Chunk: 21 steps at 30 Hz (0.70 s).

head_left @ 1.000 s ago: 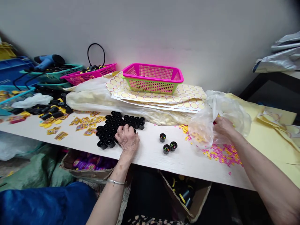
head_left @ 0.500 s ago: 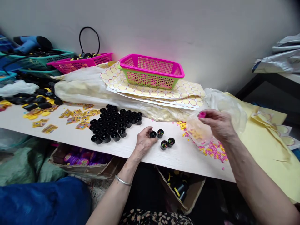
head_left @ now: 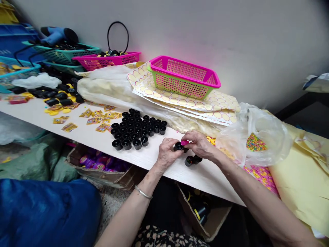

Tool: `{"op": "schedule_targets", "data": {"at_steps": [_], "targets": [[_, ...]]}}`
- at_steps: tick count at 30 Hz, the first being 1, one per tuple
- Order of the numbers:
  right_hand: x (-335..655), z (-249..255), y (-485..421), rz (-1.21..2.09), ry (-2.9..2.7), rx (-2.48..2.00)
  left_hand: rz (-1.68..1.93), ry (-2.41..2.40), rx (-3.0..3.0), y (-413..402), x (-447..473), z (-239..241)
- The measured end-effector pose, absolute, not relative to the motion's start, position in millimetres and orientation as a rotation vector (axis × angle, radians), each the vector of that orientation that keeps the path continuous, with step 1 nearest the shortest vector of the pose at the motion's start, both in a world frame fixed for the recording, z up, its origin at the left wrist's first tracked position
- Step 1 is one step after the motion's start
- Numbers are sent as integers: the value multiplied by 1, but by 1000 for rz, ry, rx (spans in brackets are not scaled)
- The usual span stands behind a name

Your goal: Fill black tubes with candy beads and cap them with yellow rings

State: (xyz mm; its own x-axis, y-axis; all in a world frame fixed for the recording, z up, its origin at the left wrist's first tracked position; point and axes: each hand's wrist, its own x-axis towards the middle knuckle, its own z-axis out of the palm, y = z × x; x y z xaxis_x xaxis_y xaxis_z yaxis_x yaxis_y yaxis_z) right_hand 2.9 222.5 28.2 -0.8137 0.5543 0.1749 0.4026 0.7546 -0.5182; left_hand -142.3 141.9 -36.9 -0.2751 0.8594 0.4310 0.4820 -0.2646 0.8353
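A small black plastic cup [head_left: 178, 146] is held upright between the fingers of the left hand [head_left: 167, 155], just above the white table [head_left: 84, 137], a little in from its near edge. The right hand [head_left: 199, 144] is placed directly beside it, and a small pink round piece [head_left: 184, 142] is pinched in its fingertips. The pink piece is seen at the right rim of the cup mouth, touching it or nearly so; which one cannot be told. The axis of the cup is vertical, with the opening turned upward, so the piece lies above it and to its right.

Two more black cups with coloured beads inside [head_left: 192, 160] are standing just below the right hand, very near to the held cup. A dense group of empty black cups [head_left: 136, 130] is found to the left, well apart from both hands. A clear plastic bag with coloured beads [head_left: 254, 140] lies to the right, behind the right forearm, with pink and yellow beads scattered [head_left: 259, 173] under it. Free surface of the table is left between the hands and the group of cups.
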Motion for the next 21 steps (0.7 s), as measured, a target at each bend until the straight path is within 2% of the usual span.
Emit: {"op": "schedule_targets", "data": {"at_steps": [4,7,9,11,13,16,18,21], "targets": [[-1,35,220,772,-2570,-730,1489,1727,1637,143,-143,-40],[12,38,223,1072,-2208,-791,1422,1771,1528,145,-145,-47],[36,37,232,1125,-1863,-871,1413,1764,1451,147,-147,-53],[74,34,246,948,-1560,-969,1410,1755,1410,149,-148,-57],[120,27,264,636,-1376,-1142,1393,1758,1401,152,-149,-59],[183,16,288,207,-1376,-1650,1359,1779,1393,156,-149,-61],[207,8,298,126,-1441,-1862,1353,1790,1377,157,-149,-61],[213,2,307,180,-1544,-1987,1345,1795,1364,156,-147,-58]]}}
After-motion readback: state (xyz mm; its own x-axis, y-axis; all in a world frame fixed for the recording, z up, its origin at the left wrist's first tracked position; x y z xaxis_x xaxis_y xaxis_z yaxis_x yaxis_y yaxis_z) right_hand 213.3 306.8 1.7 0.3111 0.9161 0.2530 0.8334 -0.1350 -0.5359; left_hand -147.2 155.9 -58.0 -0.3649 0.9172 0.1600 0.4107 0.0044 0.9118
